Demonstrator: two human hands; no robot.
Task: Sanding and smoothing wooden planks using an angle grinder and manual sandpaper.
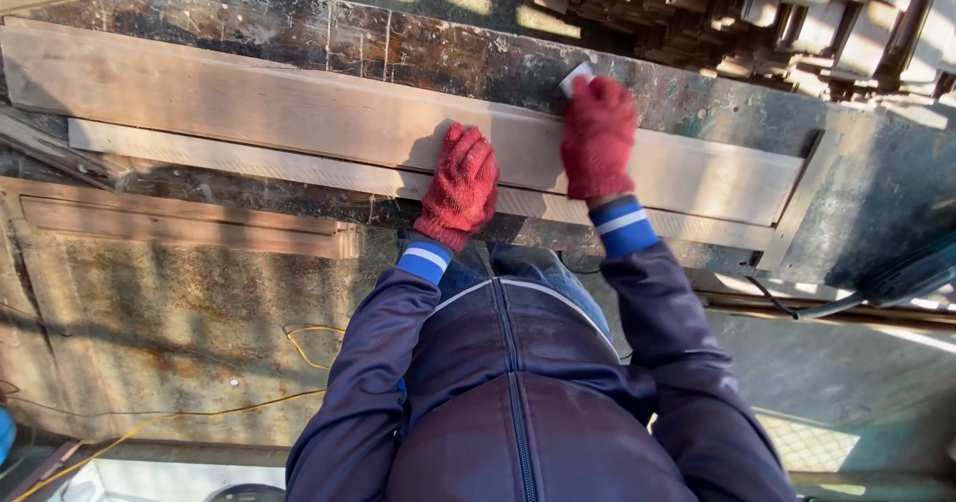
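A long pale wooden plank [249, 114] lies across a dark, stained workbench [299, 29]. Both my hands wear red knitted gloves. My left hand [460, 185] rests flat on the plank's near edge, fingers together, holding nothing. My right hand [597, 135] is closed on a small white block [576, 77] that pokes out past the fingertips at the plank's far edge. A thinner strip of wood [229, 158] lies along the plank's near side.
Stacked wooden pieces [757, 9] fill the top right. A wooden frame [179, 223] lies at the left below the plank. A yellow cord [299, 348] runs over the floor, and a dark cable [797, 308] trails at the right.
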